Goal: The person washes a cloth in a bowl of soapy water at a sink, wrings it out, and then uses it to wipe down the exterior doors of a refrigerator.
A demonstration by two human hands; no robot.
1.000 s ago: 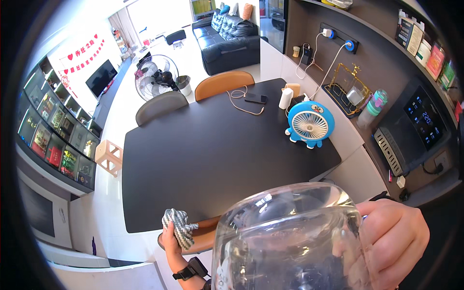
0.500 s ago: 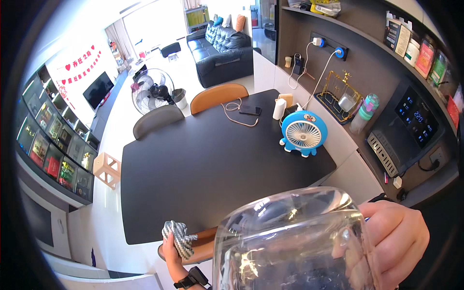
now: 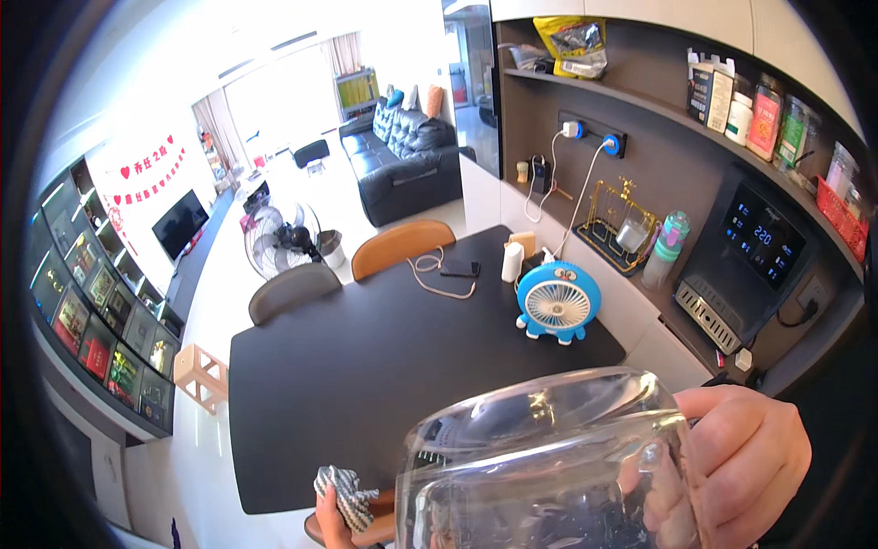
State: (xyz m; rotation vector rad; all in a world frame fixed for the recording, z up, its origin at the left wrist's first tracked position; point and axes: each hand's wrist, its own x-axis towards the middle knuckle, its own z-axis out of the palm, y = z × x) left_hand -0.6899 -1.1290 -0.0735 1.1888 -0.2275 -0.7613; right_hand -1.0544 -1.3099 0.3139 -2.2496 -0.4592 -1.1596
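Note:
My right hand (image 3: 754, 462) is closed around the side of a large clear glass jug (image 3: 540, 448), which fills the lower middle of the picture. Its thick rounded base faces up and away from me. The part gripped is mostly hidden behind my fingers. To the left of the jug, my left hand (image 3: 331, 520) has a crumpled grey-and-white striped cloth (image 3: 347, 499) bunched in its grip, apart from the glass. The lower edge cuts off most of that hand and its wrist.
Beyond the jug stands a dark table (image 3: 366, 393) with a blue character fan (image 3: 560, 304), a phone (image 3: 460, 268) and a coiled cable. A brown chair (image 3: 402, 252) and grey chair (image 3: 293, 291) line its far side. Right, a counter holds a black water dispenser (image 3: 745, 256) and bottle (image 3: 668, 252).
The view has tilted upward, so the table and room sit lower in the picture. My left hand with the cloth is lower, its watch now out of sight. The jug stays in my right hand.

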